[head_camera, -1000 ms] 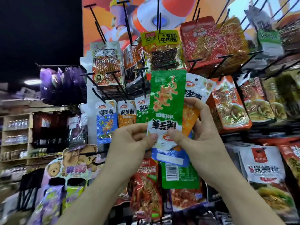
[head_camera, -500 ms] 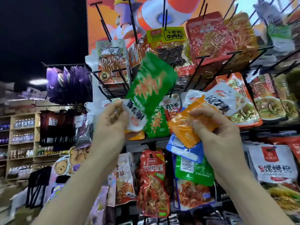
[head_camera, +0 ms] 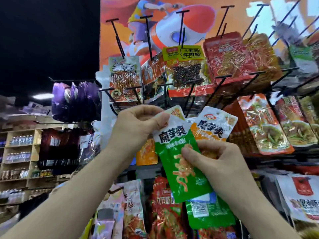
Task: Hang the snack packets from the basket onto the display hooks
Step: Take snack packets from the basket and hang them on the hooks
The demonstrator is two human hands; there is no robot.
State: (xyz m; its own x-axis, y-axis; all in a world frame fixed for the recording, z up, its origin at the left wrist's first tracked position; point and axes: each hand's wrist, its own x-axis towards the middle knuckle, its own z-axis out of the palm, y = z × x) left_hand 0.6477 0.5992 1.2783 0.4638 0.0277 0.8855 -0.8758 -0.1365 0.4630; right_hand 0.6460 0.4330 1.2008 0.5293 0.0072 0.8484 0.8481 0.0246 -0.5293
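Observation:
My left hand [head_camera: 138, 125] pinches the white top corner of a green snack packet [head_camera: 179, 163], which is upright in front of the rack. My right hand [head_camera: 215, 161] grips a bundle of packets: an orange one [head_camera: 212, 126] sticks up behind the green one, and a blue and another green packet [head_camera: 207, 213] hang below my palm. Its thumb also rests on the green packet's middle. Black display hooks [head_camera: 191, 94] jut out just above the packets. The basket is out of view.
The rack holds hanging packets: red and yellow ones [head_camera: 186, 69] above, orange-red ones [head_camera: 264, 126] to the right, more below [head_camera: 164, 213]. Purple bags [head_camera: 74, 99] hang to the left. Wooden shelves [head_camera: 20, 157] with bottles stand far left.
The green packet was upside down, then swung round in my left hand; now it is upright with its white top near the hooks. My right hand came back onto it.

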